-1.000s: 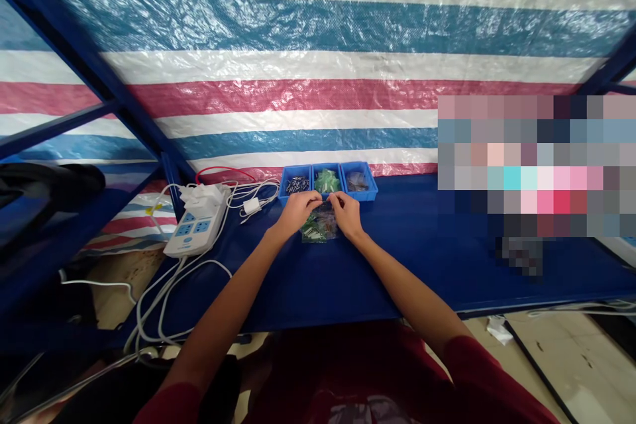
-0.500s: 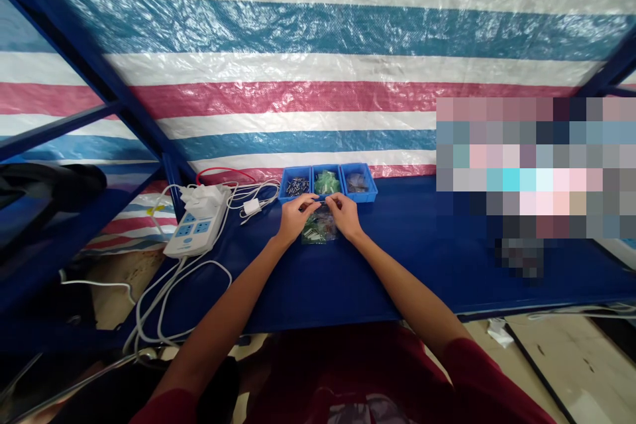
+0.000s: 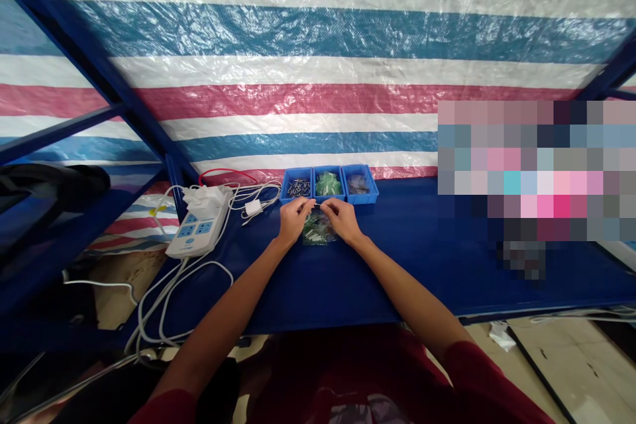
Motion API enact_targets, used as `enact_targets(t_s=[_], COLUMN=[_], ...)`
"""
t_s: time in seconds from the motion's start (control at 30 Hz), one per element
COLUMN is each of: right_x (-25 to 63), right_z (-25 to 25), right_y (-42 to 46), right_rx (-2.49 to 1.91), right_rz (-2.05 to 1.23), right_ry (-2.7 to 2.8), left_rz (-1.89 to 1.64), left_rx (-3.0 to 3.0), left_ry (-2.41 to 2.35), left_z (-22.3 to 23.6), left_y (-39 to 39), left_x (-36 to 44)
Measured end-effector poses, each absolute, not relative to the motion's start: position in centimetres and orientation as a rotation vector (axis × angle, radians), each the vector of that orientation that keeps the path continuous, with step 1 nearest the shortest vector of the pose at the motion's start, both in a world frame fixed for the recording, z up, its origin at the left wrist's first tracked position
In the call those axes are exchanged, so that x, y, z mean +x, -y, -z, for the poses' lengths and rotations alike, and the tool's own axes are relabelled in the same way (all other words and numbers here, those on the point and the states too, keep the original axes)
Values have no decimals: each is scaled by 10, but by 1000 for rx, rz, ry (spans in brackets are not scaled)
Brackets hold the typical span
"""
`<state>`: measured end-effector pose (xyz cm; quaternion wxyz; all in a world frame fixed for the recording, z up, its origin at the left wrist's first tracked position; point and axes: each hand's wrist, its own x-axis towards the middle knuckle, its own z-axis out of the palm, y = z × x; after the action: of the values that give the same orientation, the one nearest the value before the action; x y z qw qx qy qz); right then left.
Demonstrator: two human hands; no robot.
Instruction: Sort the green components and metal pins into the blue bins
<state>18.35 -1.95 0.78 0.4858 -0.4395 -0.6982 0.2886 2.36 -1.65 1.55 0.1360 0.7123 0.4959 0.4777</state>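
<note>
My left hand (image 3: 292, 220) and my right hand (image 3: 344, 220) meet in front of the bins, each with its fingertips pinched. Between them runs a small, thin, light-coloured piece (image 3: 318, 205), gripped at its two ends; its exact kind is too small to make out. Under the hands, clear plastic bags (image 3: 316, 236) with small greenish and whitish pieces inside lie on the table. Just beyond stand a left blue bin (image 3: 285, 195) of small metal pieces, a middle blue bin (image 3: 328, 198) of pale green pieces, and a right blue bin (image 3: 362, 199) of clear plastic bags.
To the left, a white power strip (image 3: 199, 235) with plugs sits among looped white cables (image 3: 166, 295). A small white adapter (image 3: 253, 207) lies near the left bin. Striped plastic sheeting (image 3: 308, 99) hangs behind the blue table (image 3: 318, 291). The area at right is pixelated.
The hands have come slightly lower and nearer to me, with the thin piece still between the fingertips. The whole view has shifted a little; bins and bags stay as they were.
</note>
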Motion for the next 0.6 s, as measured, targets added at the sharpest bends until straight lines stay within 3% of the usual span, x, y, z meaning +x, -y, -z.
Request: enact_targets(t_s=[0.4,0.6], right_x=[183,186], right_z=[-6,-10], right_y=[17,20], right_rx=[-1181,-1224], right_rz=[-708,-633], right_ry=[1630,1488], left_rz=[-1424,-1325], left_rx=[1950,2283], left_ry=[-1223,-1175], left_z=[-15,-9], left_y=[17,12], left_x=[27,21])
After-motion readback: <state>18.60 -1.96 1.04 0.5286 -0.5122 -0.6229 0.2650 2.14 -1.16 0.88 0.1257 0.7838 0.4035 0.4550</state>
